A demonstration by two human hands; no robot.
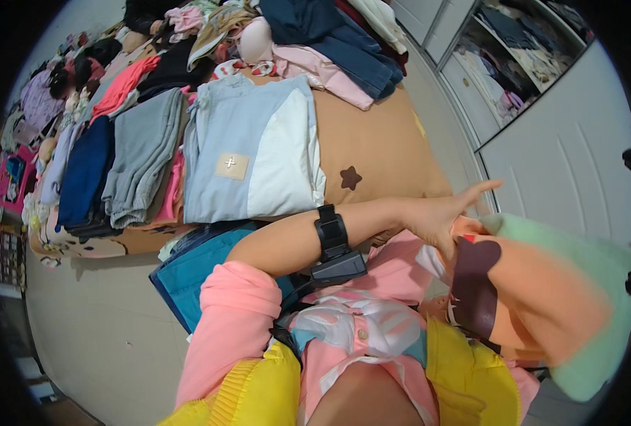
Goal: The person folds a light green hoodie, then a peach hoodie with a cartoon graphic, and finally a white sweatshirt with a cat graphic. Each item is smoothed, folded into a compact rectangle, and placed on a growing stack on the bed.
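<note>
Yellow vest [258, 383] fills the bottom of the frame, worn over pink sleeves [237, 312]. The left arm stretches from the lower left toward the right, a black device [338, 266] strapped round its forearm. At centre right, the left hand [436, 221] meets the upper left edge of a peach garment [542, 284], one finger reaching out past it toward the upper right. Whether this grip is closed on the cloth I cannot tell. The right hand is hidden, so its grip cannot be told either.

The peach garment hangs at the lower right of the frame, off the floor, bearing a dark brown patch [477, 280]. Its mint green part [592, 312] is blurred along the right.

Upper centre, a brown bed [390, 149] with a dark star carries a blue-and-white top [280, 153], laid flat. To its left lie folded grey trousers [141, 153], then navy trousers [86, 170]. Jeans [336, 46] and a pink garment [322, 67] are heaped at the top. Below the bed's edge, left of centre, is a teal garment [198, 266]. A closet [503, 64] full of clothes stands open at the upper right; pale floor [102, 319] spans the lower left.
</note>
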